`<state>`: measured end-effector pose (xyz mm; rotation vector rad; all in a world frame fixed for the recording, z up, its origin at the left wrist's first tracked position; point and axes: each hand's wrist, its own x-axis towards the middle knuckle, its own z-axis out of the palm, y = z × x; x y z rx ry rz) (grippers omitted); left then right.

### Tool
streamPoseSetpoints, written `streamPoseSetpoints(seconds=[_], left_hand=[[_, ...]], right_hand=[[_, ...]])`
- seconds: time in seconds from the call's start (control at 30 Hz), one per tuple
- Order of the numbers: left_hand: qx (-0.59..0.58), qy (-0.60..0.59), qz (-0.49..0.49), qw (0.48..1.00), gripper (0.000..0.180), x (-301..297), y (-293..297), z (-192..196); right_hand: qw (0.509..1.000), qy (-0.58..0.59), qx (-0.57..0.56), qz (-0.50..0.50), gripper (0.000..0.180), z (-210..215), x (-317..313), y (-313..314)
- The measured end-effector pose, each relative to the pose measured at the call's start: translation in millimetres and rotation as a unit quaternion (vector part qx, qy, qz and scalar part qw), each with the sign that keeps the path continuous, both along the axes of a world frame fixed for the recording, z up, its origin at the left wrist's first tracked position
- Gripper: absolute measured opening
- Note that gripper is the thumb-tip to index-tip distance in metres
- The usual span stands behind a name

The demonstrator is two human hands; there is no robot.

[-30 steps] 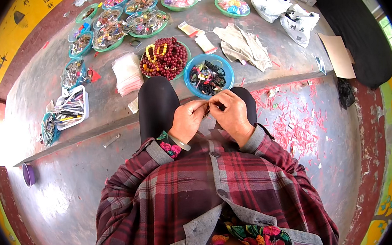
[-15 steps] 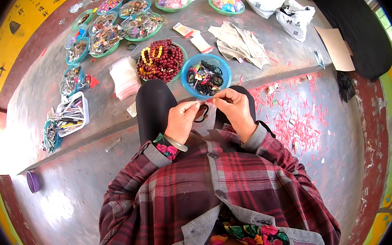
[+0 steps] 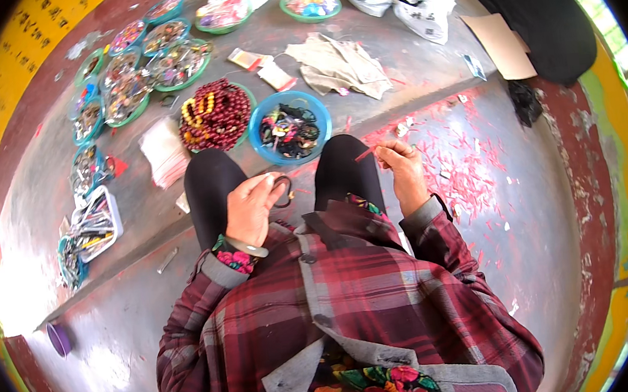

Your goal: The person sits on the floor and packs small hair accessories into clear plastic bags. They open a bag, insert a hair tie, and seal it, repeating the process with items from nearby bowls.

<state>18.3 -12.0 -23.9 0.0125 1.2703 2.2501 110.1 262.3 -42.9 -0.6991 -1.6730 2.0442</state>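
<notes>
My left hand [image 3: 249,211], over my left thigh, is closed in a pinch on a dark hair tie [image 3: 284,191]; a small yellowish bit shows at the loop's edge. Off to the right, beside my right knee, my right hand [image 3: 405,172] pinches a thin red strip [image 3: 364,155] between thumb and fingertips. The hands are well apart. Just beyond my knees stands a blue basin [image 3: 323,112] holding a tangle of black hair ties with some coloured pieces. Left of it, a basin is heaped with dark red bead strings [image 3: 227,115] and a few yellow ones.
Many red strips [image 3: 462,163] litter the lower floor at right. On the raised ledge are clear packets [image 3: 162,154], a beige cloth [image 3: 339,65], white plastic bags [image 3: 428,11], several basins of small goods [image 3: 179,64] and a white tray of pens [image 3: 113,215]. A cardboard sheet [image 3: 500,46] lies right.
My hands, together over the blue basin's near side before, have separated. The right moved right with the red strip; the left moved left with the hair tie. The view has shifted too.
</notes>
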Motion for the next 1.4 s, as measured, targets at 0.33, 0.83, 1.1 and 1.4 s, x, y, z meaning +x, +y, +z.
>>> streamPoseSetpoints(seconds=[0.33, 0.83, 1.1, 1.4], left_hand=[[-0.027, 0.020, -0.015, 0.999, 0.020, -0.7, 2.5, 5.9], [-0.034, 0.020, -0.027, 0.999, 0.020, 0.5, 2.5, 5.0], [-0.037, 0.012, -0.025, 0.999, 0.020, 2.1, 2.8, 5.3], [-0.039, 0.010, -0.031, 0.999, 0.020, 2.5, 2.4, 3.3]], right_hand=[[0.920, -0.207, 0.327, -0.065, 0.018, -78.0, 84.7, 108.4], [0.853, -0.395, 0.342, -0.001, 0.022, -137.7, 131.3, 138.1], [0.976, -0.213, 0.041, 0.004, 0.035, -96.7, 126.3, 126.1], [0.968, -0.193, -0.149, -0.057, 0.039, -95.6, 152.0, 139.2]])
